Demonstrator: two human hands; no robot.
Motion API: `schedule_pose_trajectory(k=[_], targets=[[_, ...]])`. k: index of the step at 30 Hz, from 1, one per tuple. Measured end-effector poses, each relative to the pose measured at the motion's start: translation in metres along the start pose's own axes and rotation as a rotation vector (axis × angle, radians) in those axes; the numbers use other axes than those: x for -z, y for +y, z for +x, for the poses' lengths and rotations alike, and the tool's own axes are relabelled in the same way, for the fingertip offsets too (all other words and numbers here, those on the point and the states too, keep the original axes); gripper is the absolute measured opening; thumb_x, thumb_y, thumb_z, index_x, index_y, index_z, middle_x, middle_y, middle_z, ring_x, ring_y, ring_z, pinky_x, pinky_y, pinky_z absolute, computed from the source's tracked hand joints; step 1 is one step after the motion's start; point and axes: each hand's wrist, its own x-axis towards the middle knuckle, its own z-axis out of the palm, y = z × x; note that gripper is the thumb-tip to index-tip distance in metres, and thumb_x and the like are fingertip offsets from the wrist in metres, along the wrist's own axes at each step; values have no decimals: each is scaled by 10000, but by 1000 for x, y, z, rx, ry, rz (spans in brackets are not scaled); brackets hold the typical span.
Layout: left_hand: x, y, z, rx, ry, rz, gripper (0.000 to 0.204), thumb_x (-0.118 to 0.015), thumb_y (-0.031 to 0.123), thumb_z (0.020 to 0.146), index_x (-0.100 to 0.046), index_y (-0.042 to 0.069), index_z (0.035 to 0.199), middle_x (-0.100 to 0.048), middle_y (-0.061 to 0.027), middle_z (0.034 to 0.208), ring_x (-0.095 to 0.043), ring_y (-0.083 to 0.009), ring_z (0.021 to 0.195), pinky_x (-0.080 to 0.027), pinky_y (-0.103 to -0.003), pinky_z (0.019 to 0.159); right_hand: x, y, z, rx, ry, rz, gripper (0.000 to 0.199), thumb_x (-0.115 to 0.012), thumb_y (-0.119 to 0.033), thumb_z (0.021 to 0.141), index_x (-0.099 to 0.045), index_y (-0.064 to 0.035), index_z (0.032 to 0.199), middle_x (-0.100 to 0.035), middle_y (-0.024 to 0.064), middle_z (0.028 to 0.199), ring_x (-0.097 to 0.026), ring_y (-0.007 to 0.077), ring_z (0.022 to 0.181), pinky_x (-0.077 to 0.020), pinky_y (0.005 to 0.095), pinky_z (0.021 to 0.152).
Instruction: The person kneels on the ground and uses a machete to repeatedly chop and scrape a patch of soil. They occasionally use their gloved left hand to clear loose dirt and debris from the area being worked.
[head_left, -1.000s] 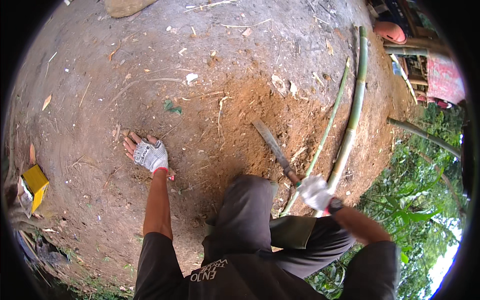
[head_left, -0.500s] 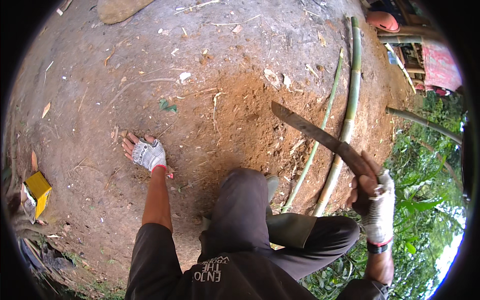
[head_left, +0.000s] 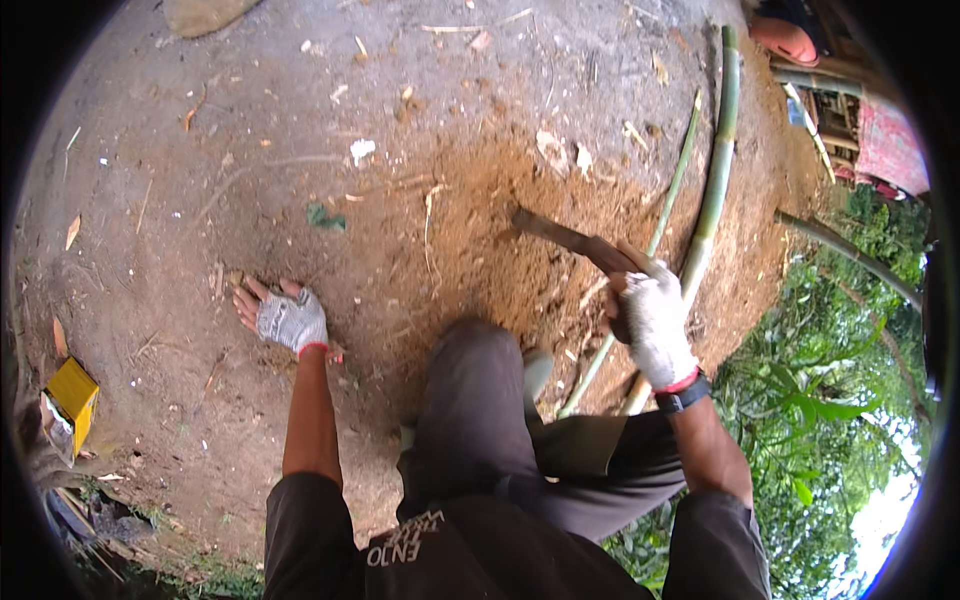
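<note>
My right hand, in a pale knitted fingerless glove, is wrapped round the handle of a machete. The blade points left and away from me, its tip at a patch of loose brown soil; I cannot tell how deep the tip goes. My left hand, gloved the same way, lies on the dirt with fingers spread and nothing in it. Between the hands my bent knee is close to the loose soil. Beyond the left hand a green leaf lies on the ground.
A thick green bamboo pole and a thinner one lie to the right of the soil patch. A yellow box stands at the left. A stone sits far off, and leafy plants grow at the right.
My right hand has swung the machete down and to the left, bringing its blade tip to the loose soil. My left hand has stayed on the ground.
</note>
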Motion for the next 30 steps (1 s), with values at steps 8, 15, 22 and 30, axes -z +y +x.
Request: schedule_pose_trajectory(k=[8,15,22,30], targets=[[-6,26,17,22,-46,-33,617,-484,357,923,-367,57,1450,-298,-206,1512,-219,-352,1427,-128,-503,1166,183,161,105,-286,23,147,200,-745,-135,811,-621,-41,936,-581,25,635,-535,145,481,-425,273,424],[0,51,-4,47,-21,-16,604,-506,324,909,-388,50,1434,-307,-200,1505,-227,-341,1423,-128,-500,1169,122,2,-16,368,-25,-1038,507,-583,51,722,-602,0,1226,-673,67,823,-503,142,582,-424,289,538],[-12,67,-16,24,-9,-38,623,-484,360,932,-339,69,1462,-316,-210,1495,-242,-353,1413,-142,-511,1161,149,-116,-105,134,188,-602,445,-637,38,771,-597,47,1215,-673,115,1077,-639,150,861,-493,246,771],[-49,94,-23,-13,-9,-96,618,-507,329,909,-378,26,1432,-317,-228,1494,-251,-372,1409,-155,-505,1156,123,17,105,862,20,-1132,344,-622,-38,727,-646,8,1067,-602,165,749,-621,312,674,-511,383,642]])
